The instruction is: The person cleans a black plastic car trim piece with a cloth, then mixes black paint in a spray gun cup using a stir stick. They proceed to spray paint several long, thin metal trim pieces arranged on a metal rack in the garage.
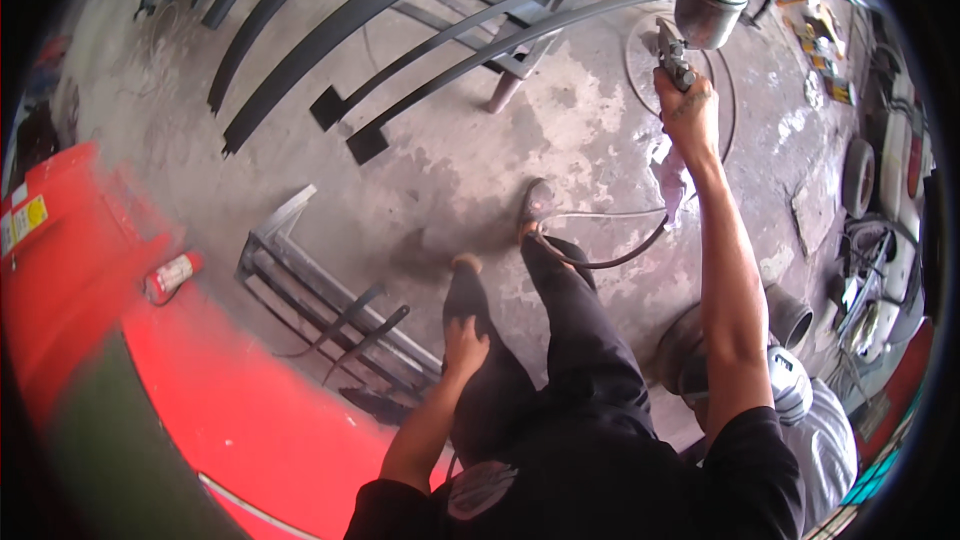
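My right hand (pixel 690 115) reaches far out to the upper right, its fingers wrapped round the grip of a spray gun (pixel 672 52). A round lidded metal cup (pixel 710 5) sits on top of the gun. Below that hand hangs a pinkish cloth (pixel 672 180), and a dark hose (pixel 625 262) loops down past my foot. Nearest the gun are the far ends of long curved dark grey strips (pixel 480 50), which lie across a metal rack. My left hand (pixel 464 345) rests against my left thigh with nothing visible in it, its fingers loosely bent and partly apart.
A red panel (pixel 230 370) with a small red-and-white canister (pixel 172 278) on it fills the left. Beside it stands a low metal frame (pixel 320 290). Wheels (pixel 859 178) and assorted parts line the right. Near my right elbow is a large dark cylinder (pixel 685 340).
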`<action>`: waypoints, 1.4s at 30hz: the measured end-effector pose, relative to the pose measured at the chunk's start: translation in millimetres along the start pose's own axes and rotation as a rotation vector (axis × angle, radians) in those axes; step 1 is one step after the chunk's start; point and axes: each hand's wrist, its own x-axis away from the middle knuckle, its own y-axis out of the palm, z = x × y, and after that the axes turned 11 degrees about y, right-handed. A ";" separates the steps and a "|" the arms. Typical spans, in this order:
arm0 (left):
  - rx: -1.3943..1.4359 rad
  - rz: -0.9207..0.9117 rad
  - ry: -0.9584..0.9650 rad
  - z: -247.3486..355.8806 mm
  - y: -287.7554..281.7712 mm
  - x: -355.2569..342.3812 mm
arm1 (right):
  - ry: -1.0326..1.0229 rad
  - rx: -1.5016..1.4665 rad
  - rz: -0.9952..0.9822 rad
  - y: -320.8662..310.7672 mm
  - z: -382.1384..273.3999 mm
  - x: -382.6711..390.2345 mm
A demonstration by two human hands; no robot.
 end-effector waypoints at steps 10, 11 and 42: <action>-0.023 -0.350 -0.166 64.4 -23.2 -31.4 | -0.203 -0.073 -0.562 113.6 -82.9 120.0; 0.021 -0.366 -0.174 59.5 -31.6 -36.4 | -0.113 -0.059 -0.713 116.5 -94.5 122.2; -0.066 -0.376 -0.297 160.4 -3.1 -82.3 | -0.110 0.161 0.185 -111.8 73.8 -304.6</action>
